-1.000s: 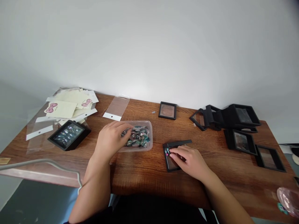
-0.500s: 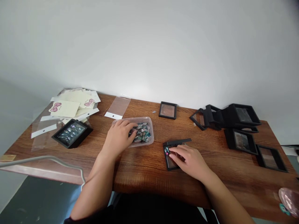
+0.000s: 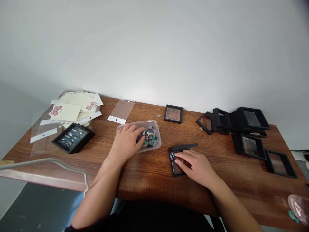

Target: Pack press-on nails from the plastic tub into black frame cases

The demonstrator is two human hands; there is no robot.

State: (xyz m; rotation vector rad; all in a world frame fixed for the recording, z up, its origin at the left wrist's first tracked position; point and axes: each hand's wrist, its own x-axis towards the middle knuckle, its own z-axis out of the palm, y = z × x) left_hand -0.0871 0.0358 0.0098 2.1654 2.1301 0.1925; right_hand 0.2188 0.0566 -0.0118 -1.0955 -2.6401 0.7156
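Observation:
My left hand (image 3: pixel 127 140) reaches over the near left side of a clear plastic tub (image 3: pixel 158 133). Its thumb and index finger are apart, with the tips among small shiny teal and dark pieces (image 3: pixel 150 138); the other fingertips are hidden. To the right, my right hand (image 3: pixel 195 166) rests over a small black frame (image 3: pixel 175 169) with its flap raised at the back. Thumb and index finger stretch out, apart, beside a few teal and magenta gem-like pieces (image 3: pixel 172 157) on the frame's left side. The remaining fingers are curled out of sight.
A black display case (image 3: pixel 74 138) holding rows of shiny pieces stands left, before stacked cards (image 3: pixel 67 112) and clear sleeves. Another sleeve (image 3: pixel 122 109) and a black frame (image 3: pixel 173 114) lie behind. Several black cases (image 3: pixel 253 119) are heaped right. A grey cable (image 3: pixel 58 163) crosses front left.
My left hand and the tub have shifted slightly to the right, with the thumb and index finger still among the pieces. My right hand and the small frame look unchanged.

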